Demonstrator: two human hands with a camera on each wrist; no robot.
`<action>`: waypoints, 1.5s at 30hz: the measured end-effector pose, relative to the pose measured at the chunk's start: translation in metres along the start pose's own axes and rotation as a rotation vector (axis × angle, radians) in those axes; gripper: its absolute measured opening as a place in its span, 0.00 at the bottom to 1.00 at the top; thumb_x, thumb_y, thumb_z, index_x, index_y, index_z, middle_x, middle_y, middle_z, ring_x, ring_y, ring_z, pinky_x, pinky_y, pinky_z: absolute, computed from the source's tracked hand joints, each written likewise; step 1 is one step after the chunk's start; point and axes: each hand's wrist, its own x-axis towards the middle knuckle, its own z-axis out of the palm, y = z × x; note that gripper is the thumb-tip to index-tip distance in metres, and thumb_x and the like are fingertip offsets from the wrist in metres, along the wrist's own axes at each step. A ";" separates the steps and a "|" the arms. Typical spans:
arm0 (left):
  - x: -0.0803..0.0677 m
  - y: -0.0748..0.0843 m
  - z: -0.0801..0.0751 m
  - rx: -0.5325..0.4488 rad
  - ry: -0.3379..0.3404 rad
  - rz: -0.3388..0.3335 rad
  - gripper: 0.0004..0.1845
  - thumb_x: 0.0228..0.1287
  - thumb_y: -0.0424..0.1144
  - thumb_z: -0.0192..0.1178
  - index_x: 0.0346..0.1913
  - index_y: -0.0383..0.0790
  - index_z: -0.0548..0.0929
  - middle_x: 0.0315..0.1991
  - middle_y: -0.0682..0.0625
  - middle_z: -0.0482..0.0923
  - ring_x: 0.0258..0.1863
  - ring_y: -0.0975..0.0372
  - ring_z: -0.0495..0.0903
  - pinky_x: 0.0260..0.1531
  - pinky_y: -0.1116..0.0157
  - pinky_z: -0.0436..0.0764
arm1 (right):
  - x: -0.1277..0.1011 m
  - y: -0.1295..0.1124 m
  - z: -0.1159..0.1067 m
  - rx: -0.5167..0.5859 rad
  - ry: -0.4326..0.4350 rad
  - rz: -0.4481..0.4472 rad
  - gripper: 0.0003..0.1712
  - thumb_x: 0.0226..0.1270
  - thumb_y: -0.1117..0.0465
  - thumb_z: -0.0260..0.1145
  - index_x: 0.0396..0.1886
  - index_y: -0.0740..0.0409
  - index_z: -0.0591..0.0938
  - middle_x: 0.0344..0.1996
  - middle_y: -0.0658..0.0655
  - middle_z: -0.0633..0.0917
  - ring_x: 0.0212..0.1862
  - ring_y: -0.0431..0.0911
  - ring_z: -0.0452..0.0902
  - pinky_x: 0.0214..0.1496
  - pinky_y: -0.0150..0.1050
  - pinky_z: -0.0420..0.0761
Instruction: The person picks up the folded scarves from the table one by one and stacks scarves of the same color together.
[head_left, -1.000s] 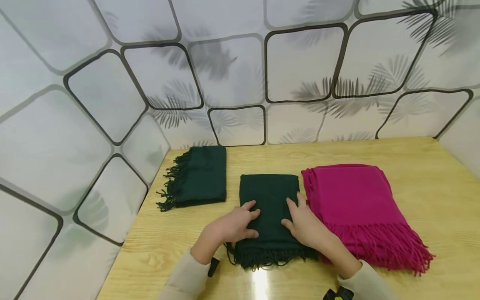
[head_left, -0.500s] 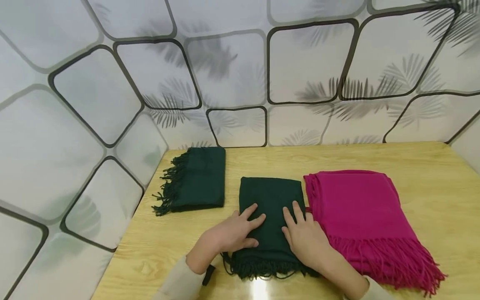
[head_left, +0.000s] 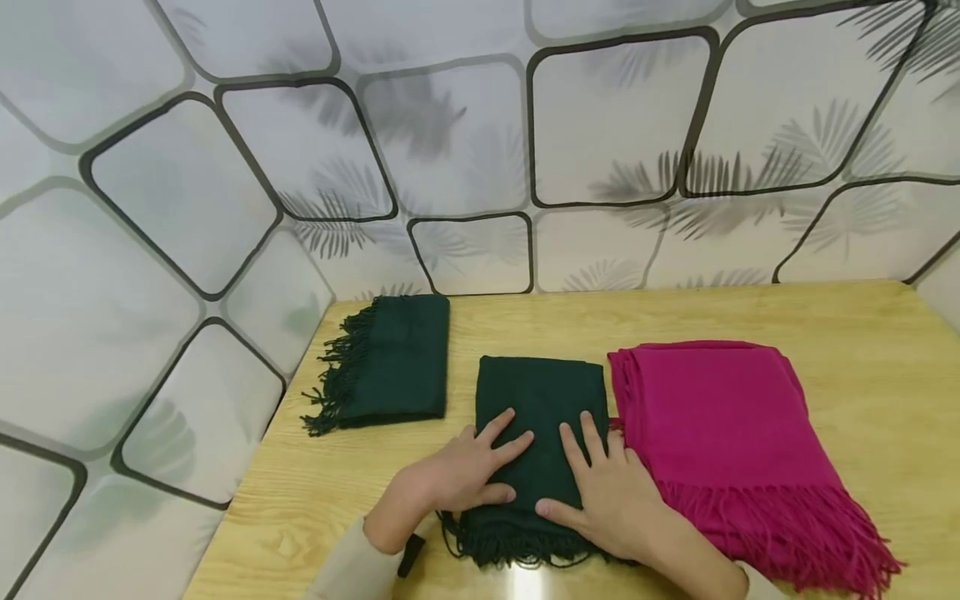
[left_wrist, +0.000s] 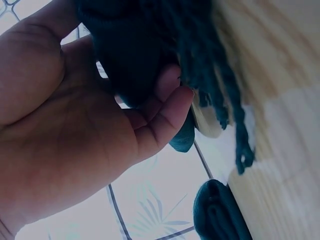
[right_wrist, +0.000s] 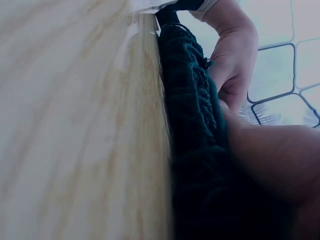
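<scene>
Counting two dark green folded fringed scarves: one under my hands (head_left: pixel 536 433), one lying farther left (head_left: pixel 393 362). Seeing one magenta folded fringed scarf (head_left: pixel 720 433). One light wooden table (head_left: pixel 862 350).

Two bare hands: left hand (head_left: pixel 457 475), right hand (head_left: pixel 611 492). No rings or gloves seen. Light beige long sleeves (head_left: pixel 352 571) cover both forearms to wrist. Black strap-like piece (head_left: pixel 410 556) at left cuff, detail unclear. Nails short, unpainted.
</scene>
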 end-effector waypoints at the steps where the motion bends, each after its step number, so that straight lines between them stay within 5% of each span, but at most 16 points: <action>1: 0.000 0.000 0.000 0.001 0.006 0.000 0.37 0.73 0.55 0.54 0.80 0.57 0.53 0.81 0.46 0.39 0.69 0.37 0.63 0.60 0.48 0.74 | -0.001 0.000 -0.001 0.001 -0.009 -0.006 0.62 0.58 0.17 0.49 0.80 0.55 0.56 0.77 0.68 0.53 0.70 0.72 0.57 0.61 0.63 0.71; 9: -0.001 0.001 0.001 -0.023 0.010 -0.002 0.37 0.73 0.55 0.56 0.79 0.57 0.54 0.81 0.46 0.41 0.69 0.37 0.63 0.60 0.48 0.74 | -0.005 -0.003 0.001 0.010 -0.053 -0.022 0.66 0.49 0.14 0.51 0.81 0.47 0.54 0.77 0.69 0.51 0.70 0.75 0.55 0.62 0.65 0.69; 45: -0.002 -0.003 0.002 -0.140 0.080 0.013 0.38 0.69 0.52 0.61 0.78 0.55 0.60 0.80 0.46 0.45 0.70 0.34 0.58 0.62 0.45 0.71 | -0.004 -0.004 0.004 0.043 -0.031 -0.010 0.62 0.51 0.17 0.56 0.80 0.46 0.57 0.77 0.67 0.53 0.69 0.77 0.55 0.64 0.67 0.66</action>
